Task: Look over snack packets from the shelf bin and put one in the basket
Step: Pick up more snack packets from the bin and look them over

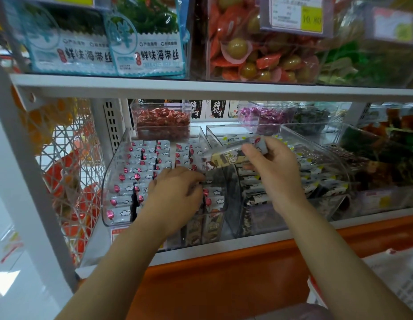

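Two hands reach into a shelf. The left hand (175,195) lies on stacked packets (131,176) inside a bin (108,181). Just right of it and slightly higher, the right hand (272,172) pinches a snack packet (233,155) that juts leftward over a second bin (233,199) below that hand. Behind the left hand sits a small tub (161,118); to its left hangs a wire rack (69,162). A shelf board (200,87) runs above both hands. A basket (401,282) lies below and right of the right hand.
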A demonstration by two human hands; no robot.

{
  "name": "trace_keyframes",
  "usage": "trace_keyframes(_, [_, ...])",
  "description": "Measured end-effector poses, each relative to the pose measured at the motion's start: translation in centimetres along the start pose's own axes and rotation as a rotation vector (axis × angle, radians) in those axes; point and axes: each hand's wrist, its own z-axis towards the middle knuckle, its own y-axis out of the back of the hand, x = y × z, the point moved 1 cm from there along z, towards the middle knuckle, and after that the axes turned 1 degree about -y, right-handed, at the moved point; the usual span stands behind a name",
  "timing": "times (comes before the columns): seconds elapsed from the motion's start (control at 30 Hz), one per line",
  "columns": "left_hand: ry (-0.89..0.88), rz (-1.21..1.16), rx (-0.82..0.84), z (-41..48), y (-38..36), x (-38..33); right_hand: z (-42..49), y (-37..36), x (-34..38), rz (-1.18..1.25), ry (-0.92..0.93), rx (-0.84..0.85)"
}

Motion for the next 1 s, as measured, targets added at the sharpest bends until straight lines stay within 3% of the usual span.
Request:
trace_keyframes(0.2, [-0.024,0.089,0.116,-0.2,0.4,0.1,2.8,-1.1,2.1,-0.476,0.267,0.265])
trace_keyframes(0.33, [-0.034,0.056,0.157,-0.4,0.5,0.1,4.4,-2.6,2.0,-0.713,0.315,0.452])
trace_keyframes(0.47, [-0.017,-0.006,0.164,-0.4,0.7,0.2,3.7,-4.0,0.7,-0.892,0.328,0.522])
trace_keyframes(0.57, [-0.004,-0.059,0.136,-0.4,1.1,0.2,3.2,-3.9,-0.1,-0.959,0.292,0.587])
trace_keyframes(0.7, [0.040,-0.099,0.039,-0.2,1.7,0.7,3.3,-4.0,-0.5,-1.165,0.428,0.790])
trace_keyframes(0.8, [0.070,-0.083,-0.003,-0.2,1.8,1.1,3.9,-4.5,-0.2,-1.242,0.380,0.892])
trace_keyframes(1.0, [0.097,-0.074,-0.040,0.0,2.0,1.3,6.9,-5.7,0.8,-0.929,0.248,0.655])
